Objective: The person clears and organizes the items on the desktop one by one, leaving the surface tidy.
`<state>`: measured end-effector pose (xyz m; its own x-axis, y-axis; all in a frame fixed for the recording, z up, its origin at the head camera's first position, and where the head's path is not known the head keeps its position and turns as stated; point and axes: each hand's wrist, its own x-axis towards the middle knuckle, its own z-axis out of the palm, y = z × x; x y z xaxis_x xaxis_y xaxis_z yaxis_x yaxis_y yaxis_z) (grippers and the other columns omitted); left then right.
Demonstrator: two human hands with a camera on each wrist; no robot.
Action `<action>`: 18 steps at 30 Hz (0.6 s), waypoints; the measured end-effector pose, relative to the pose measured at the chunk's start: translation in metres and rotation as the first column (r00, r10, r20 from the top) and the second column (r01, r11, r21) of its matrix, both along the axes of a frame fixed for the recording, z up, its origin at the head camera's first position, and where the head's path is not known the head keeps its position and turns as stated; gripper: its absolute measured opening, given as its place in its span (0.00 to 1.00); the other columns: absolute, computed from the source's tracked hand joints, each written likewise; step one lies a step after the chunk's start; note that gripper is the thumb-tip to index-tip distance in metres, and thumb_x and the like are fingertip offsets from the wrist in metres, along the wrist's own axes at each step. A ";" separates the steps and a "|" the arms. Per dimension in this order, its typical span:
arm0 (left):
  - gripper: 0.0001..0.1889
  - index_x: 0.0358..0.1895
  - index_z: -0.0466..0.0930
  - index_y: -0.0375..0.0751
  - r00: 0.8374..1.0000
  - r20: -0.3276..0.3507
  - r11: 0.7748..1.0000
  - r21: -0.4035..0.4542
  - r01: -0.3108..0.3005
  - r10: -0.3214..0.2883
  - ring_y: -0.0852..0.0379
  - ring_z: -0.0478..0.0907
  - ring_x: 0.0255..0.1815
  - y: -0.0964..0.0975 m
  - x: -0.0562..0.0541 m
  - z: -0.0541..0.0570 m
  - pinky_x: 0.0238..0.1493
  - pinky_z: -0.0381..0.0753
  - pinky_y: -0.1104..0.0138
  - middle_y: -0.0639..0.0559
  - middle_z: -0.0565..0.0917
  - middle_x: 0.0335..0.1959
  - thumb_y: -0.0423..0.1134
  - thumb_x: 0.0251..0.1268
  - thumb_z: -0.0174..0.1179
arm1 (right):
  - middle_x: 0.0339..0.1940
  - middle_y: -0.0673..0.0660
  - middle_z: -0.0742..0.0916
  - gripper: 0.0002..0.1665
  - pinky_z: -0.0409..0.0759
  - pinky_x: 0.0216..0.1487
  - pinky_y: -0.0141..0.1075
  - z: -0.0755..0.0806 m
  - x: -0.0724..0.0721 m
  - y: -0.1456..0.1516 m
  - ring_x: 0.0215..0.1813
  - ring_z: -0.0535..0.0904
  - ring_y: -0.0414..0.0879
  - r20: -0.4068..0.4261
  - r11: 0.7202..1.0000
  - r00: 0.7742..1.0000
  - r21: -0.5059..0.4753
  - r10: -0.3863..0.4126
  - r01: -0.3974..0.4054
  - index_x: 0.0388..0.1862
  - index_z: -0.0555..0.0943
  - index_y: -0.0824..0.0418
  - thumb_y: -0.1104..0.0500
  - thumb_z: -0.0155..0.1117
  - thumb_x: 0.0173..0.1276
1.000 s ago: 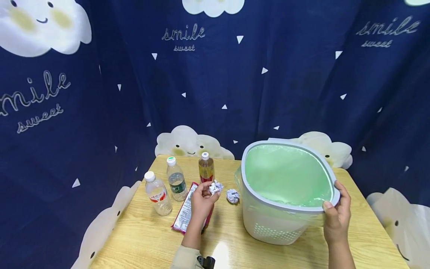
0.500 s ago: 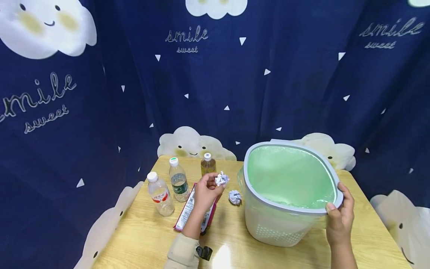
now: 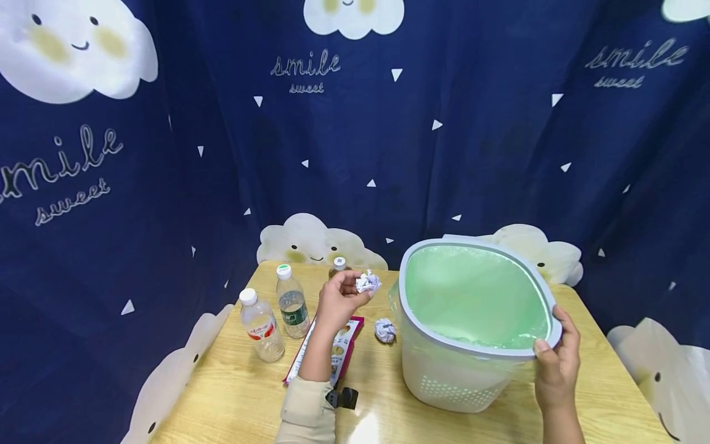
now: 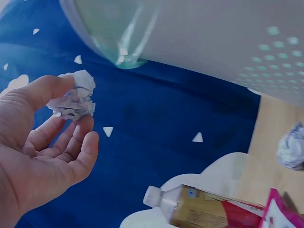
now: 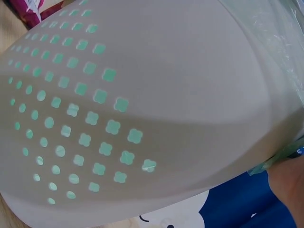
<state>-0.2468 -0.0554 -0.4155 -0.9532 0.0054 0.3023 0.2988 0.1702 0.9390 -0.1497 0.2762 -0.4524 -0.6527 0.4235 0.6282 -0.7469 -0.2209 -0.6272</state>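
Observation:
My left hand point(image 3: 339, 301) pinches a crumpled paper ball point(image 3: 368, 282) between thumb and fingertips, raised over the table left of the trash bin. In the left wrist view the paper point(image 4: 76, 97) shows clearly in the fingers. The trash bin point(image 3: 444, 370) is pale, with a grey rim, a green liner bag point(image 3: 471, 290) and a pattern of small holes. My right hand point(image 3: 557, 364) grips the rim at its right front corner, thumb on top. A second paper ball point(image 3: 384, 330) lies on the table just left of the bin.
Two clear bottles point(image 3: 262, 327) point(image 3: 292, 302) stand at the left. A bottle with brown content point(image 3: 339, 265) is mostly hidden behind my left hand. Under my left forearm lies a pink-edged snack packet point(image 3: 346, 345). A dark blue curtain point(image 3: 355, 142) hangs behind the wooden table point(image 3: 222, 394).
My left hand has risen and moved slightly right with the paper ball, uncovering more of the packet and covering the brown bottle. The right hand keeps its grip on the bin rim.

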 end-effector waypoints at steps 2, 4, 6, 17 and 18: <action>0.20 0.46 0.79 0.37 1.000 0.010 1.000 0.011 0.014 -0.014 0.54 0.76 0.32 -0.002 0.000 0.005 0.32 0.77 0.68 0.47 0.79 0.33 0.30 0.46 0.71 | 0.61 0.65 0.66 0.35 0.68 0.54 0.28 -0.002 0.000 -0.001 0.58 0.66 0.51 0.004 1.000 1.000 0.000 0.005 -0.005 0.65 0.62 0.70 0.73 0.45 0.54; 0.20 0.46 0.79 0.37 0.999 0.018 1.000 0.016 0.027 -0.027 0.55 0.76 0.32 -0.002 0.001 0.010 0.32 0.77 0.68 0.48 0.79 0.33 0.30 0.46 0.71 | 0.61 0.66 0.66 0.35 0.68 0.54 0.28 -0.003 0.000 -0.001 0.58 0.66 0.50 -0.001 1.000 1.000 0.001 0.014 -0.014 0.65 0.61 0.71 0.74 0.44 0.54; 0.20 0.46 0.79 0.36 0.998 0.025 0.999 0.016 0.050 -0.051 0.55 0.77 0.33 -0.002 0.002 0.017 0.32 0.77 0.68 0.48 0.80 0.33 0.30 0.46 0.70 | 0.60 0.66 0.67 0.34 0.69 0.53 0.28 -0.002 0.001 -0.001 0.58 0.67 0.50 -0.010 1.000 1.000 0.002 0.017 -0.017 0.65 0.61 0.71 0.74 0.44 0.55; 0.19 0.48 0.77 0.30 0.977 0.062 0.976 -0.061 0.208 -0.205 0.50 0.78 0.37 -0.005 0.012 0.064 0.37 0.79 0.66 0.41 0.80 0.38 0.27 0.49 0.67 | 0.60 0.67 0.67 0.34 0.69 0.53 0.29 0.000 -0.003 -0.003 0.57 0.68 0.51 -0.043 1.000 0.999 -0.014 0.017 -0.018 0.64 0.62 0.71 0.74 0.45 0.54; 0.19 0.47 0.77 0.31 0.973 0.066 0.972 -0.071 0.226 -0.221 0.51 0.78 0.37 -0.005 0.009 0.064 0.36 0.79 0.67 0.43 0.80 0.37 0.27 0.49 0.68 | 0.60 0.67 0.67 0.34 0.69 0.53 0.29 0.000 -0.003 -0.003 0.57 0.68 0.51 -0.045 1.000 0.999 -0.015 0.015 -0.015 0.64 0.62 0.71 0.74 0.45 0.54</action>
<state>-0.2373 -0.0605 -0.3518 -0.9408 0.2417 0.2376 0.2838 0.1782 0.9422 -0.1524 0.2736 -0.4520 -0.6302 0.4239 0.6505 -0.7709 -0.2417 -0.5894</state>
